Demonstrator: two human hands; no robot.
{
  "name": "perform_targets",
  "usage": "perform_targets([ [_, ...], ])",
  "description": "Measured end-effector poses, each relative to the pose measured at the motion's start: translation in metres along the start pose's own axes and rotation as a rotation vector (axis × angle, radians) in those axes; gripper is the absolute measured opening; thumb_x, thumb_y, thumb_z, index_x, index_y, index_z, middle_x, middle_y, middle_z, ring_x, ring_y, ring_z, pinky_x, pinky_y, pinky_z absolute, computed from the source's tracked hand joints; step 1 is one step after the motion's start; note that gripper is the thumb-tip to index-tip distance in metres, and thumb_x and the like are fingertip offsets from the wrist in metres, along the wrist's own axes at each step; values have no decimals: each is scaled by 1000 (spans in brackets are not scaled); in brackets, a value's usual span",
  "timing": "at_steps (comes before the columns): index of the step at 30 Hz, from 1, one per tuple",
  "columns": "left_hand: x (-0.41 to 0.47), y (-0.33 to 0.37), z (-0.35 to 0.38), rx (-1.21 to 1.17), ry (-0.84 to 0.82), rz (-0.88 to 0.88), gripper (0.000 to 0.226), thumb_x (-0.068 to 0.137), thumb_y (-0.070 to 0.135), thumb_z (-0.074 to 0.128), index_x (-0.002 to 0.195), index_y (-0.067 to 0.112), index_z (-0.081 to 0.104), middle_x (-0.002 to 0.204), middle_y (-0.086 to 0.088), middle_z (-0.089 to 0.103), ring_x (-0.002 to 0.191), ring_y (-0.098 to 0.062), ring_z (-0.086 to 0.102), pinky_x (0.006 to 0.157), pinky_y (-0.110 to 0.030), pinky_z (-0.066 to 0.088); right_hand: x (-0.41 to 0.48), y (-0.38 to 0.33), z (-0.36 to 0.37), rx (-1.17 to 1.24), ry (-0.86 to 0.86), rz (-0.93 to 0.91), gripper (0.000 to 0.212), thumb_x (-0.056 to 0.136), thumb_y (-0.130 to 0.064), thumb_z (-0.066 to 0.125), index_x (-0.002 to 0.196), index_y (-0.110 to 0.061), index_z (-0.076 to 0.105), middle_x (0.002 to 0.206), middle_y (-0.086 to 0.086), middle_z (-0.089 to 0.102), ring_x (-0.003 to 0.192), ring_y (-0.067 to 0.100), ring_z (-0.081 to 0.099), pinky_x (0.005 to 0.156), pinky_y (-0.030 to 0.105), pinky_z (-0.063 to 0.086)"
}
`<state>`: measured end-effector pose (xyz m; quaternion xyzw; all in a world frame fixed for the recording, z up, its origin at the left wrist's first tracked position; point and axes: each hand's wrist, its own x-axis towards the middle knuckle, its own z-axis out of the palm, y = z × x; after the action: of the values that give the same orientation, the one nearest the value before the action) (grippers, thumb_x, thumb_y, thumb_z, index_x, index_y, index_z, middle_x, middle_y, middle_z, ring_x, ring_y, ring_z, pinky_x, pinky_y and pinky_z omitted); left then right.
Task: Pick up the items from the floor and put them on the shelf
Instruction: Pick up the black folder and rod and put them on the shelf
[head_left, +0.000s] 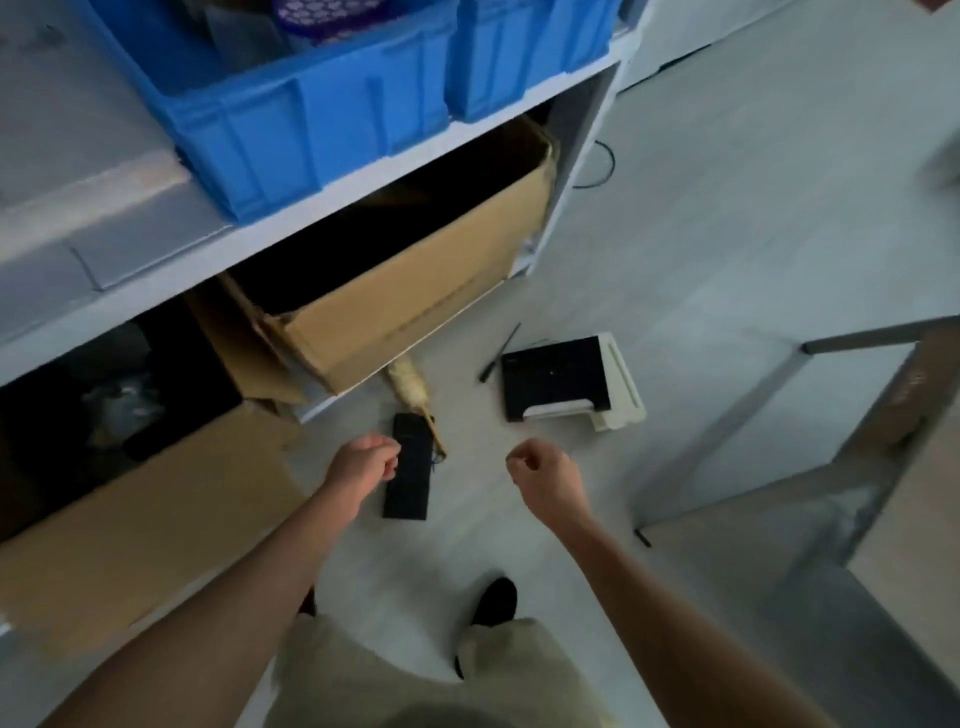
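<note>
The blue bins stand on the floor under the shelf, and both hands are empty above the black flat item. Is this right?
Not quite. The head view shows the blue bins standing on the shelf, not on the floor under it. The rest holds: the left hand and right hand are empty, fingers curled, above the black flat item.

Dim, soft, bluish indoor light with wide-angle bending.

The pale floor (727, 234) is the brightest area, evenly lit without glare. The cardboard boxes (415, 291) under the shelf (311, 213) hold deep black shadow that hides their contents. The whole frame is slightly soft; the black flat item (410, 478) shows no surface detail. Straight shelf edges bow toward the corners, and the right and bottom edges smear most.
</note>
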<state>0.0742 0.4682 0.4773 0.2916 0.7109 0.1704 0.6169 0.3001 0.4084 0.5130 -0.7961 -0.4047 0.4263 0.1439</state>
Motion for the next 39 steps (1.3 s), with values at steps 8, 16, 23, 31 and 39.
perform_targets([
  [8,68,7,153,181,-59,-98,6,83,17,67,78,16,63,73,-9,62,75,-27,61,65,-31,53,133,136,-88,-10,-74,362,17,88,-18,57,94,-14,72,83,7,74,79,24,70,77,32,54],
  [16,293,-34,306,516,-140,-20,20,90,23,63,108,17,67,111,-2,69,106,-25,63,87,-29,46,367,286,-66,221,-3,570,20,90,-13,62,94,3,72,81,14,66,68,20,53,58,26,38],
  [23,520,-107,447,671,-185,80,53,92,31,61,143,25,48,142,-8,52,115,-24,57,82,-24,44,585,415,75,995,16,799,87,76,-42,83,145,-10,42,143,10,46,137,29,42,106,47,41],
  [31,606,-115,470,708,23,383,78,88,38,68,153,21,29,159,-8,27,147,-27,23,118,-47,27,622,444,132,1339,73,574,23,88,-13,73,103,4,70,101,18,74,94,29,73,87,41,58],
  [39,551,-50,450,428,-433,25,135,24,62,93,144,25,43,141,-3,56,122,-20,58,109,-41,43,548,440,-19,1038,-210,354,27,84,-10,74,108,-2,62,92,8,77,86,20,75,75,35,60],
])
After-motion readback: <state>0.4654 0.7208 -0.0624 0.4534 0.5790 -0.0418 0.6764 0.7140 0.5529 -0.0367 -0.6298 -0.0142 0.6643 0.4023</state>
